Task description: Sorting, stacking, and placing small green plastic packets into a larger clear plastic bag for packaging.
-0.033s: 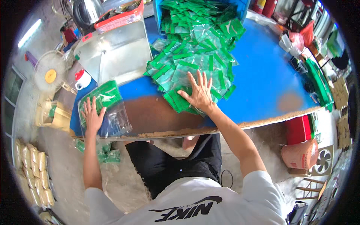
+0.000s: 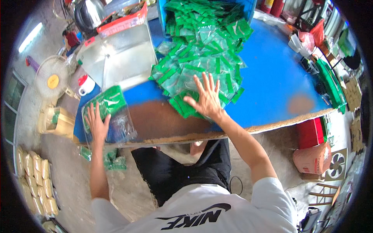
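My left hand [image 2: 98, 121] lies flat, fingers spread, on a clear plastic bag [image 2: 124, 128] near the table's left front edge. Green packets [image 2: 112, 99] fill the far part of that bag, while its near part looks flat. My right hand [image 2: 208, 100] is open too, its palm down and fingers apart on the near side of a heap of small clear packets with green strips [image 2: 194, 64]. The heap spills toward me from a blue bin [image 2: 250, 11] at the back. Neither hand is closed round anything.
A metal tray [image 2: 128, 52] sits left of the heap, with a red basket [image 2: 122, 23], a kettle [image 2: 89, 15] and a red-and-white mug [image 2: 86, 84] around it. The blue table [image 2: 272, 73] has a worn front edge. Green bags [image 2: 112, 160] lie on the floor.
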The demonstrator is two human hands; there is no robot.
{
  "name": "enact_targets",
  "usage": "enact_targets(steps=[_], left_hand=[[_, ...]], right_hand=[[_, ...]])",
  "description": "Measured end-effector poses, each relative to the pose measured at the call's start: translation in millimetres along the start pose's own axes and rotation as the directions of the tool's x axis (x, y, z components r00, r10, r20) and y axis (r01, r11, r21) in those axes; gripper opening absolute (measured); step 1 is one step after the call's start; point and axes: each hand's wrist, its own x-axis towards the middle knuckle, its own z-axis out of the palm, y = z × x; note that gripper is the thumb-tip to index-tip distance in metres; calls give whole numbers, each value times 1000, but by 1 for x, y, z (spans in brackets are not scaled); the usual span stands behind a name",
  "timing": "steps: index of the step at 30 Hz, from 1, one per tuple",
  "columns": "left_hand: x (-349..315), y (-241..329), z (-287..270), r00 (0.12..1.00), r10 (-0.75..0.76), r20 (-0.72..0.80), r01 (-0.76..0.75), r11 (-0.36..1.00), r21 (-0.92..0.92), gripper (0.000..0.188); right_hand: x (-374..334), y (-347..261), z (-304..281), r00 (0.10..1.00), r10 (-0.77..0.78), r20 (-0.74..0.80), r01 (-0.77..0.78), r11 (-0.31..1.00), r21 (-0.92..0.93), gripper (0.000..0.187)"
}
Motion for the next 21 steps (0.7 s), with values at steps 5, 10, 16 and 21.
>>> enact_targets(steps=[5, 10, 16, 21], left_hand=[[-101, 143, -73, 985, -47, -164, -94, 653, -752, 34], [-157, 207, -54, 985, -157, 75, 118, 292, -949, 51], [-136, 241, -81, 899, 84, 430, 438, -169, -883, 71], [-145, 222, -70, 812, -186, 553, 547, -86, -833, 26]], right_hand=[[-76, -26, -44, 889, -267, 373, 250, 964, 95, 104], [-114, -23, -47, 780, -591, 206, 500, 786, 365, 63], [-94, -68, -62, 789, -148, 596, -505, 397, 767, 38], [-46, -45, -36, 973, -196, 121, 185, 978, 91, 81]])
